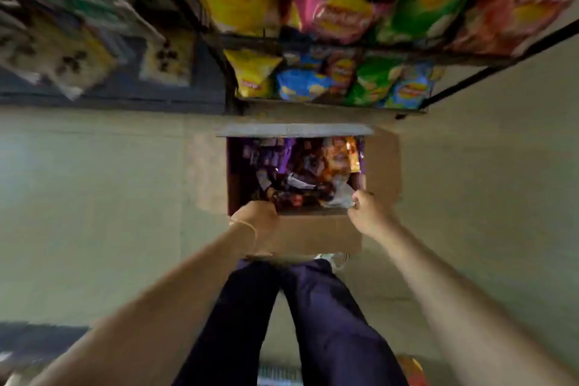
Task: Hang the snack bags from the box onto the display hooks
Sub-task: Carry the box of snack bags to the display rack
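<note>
An open cardboard box (316, 236) stands on the floor in front of my legs, its flaps spread outward. Inside lies a jumble of snack bags (300, 172), mostly purple and dark, with an orange one (340, 160) at the right. My left hand (255, 216) reaches over the near left edge, fingers curled down among the dark bags. At the near right corner my right hand (366, 208) pinches a pale silvery bag (340, 197). What the left fingers hold is blurred.
A wire display rack (488, 70) beyond the box carries rows of yellow, green, blue and red chip bags (372, 81). Darker shelving (109, 94) with packets stands to the left. Pale tiled floor (94, 197) surrounds the box. My dark trouser legs (313, 323) fill the lower middle.
</note>
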